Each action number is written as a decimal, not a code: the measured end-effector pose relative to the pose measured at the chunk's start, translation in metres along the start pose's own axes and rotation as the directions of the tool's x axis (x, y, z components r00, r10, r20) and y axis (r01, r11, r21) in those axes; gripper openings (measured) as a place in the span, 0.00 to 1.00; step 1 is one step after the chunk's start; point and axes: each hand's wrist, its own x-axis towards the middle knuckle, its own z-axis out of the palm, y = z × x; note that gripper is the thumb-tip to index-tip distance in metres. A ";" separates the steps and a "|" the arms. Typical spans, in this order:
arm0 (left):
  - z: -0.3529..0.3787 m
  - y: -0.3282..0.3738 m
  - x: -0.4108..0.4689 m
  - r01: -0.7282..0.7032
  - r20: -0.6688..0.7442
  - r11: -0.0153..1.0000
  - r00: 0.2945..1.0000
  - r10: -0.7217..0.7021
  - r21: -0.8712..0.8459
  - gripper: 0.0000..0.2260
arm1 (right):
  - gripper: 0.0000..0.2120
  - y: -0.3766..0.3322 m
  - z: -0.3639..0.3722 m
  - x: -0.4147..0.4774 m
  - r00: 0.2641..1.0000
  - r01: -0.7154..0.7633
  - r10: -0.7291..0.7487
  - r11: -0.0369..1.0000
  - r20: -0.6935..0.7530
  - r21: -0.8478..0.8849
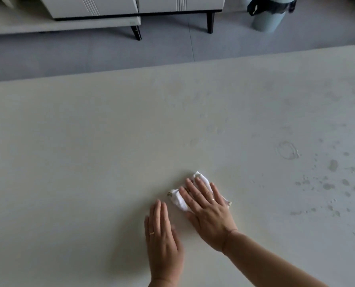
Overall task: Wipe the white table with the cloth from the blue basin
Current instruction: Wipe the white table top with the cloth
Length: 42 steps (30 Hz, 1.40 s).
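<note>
Two flat, spread hands — L hand (162, 235) on white table (85, 141), R hand (208, 212) atop cloth (179, 200).

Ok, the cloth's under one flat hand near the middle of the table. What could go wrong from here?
1. The cloth is bunched small under the right hand, so passes may be narrow and leave unwiped strips.
2. The drops and ring mark lie far to the right on the white table; they could be missed or only smeared.
3. The left hand rests flat on the table and may leave prints.
</note>
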 end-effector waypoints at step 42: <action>0.010 -0.016 0.137 -0.062 -0.071 0.983 0.995 0.075 0.171 0.27 | 0.28 0.047 -0.026 0.166 0.829 -0.517 0.540 0.839 -0.144 0.168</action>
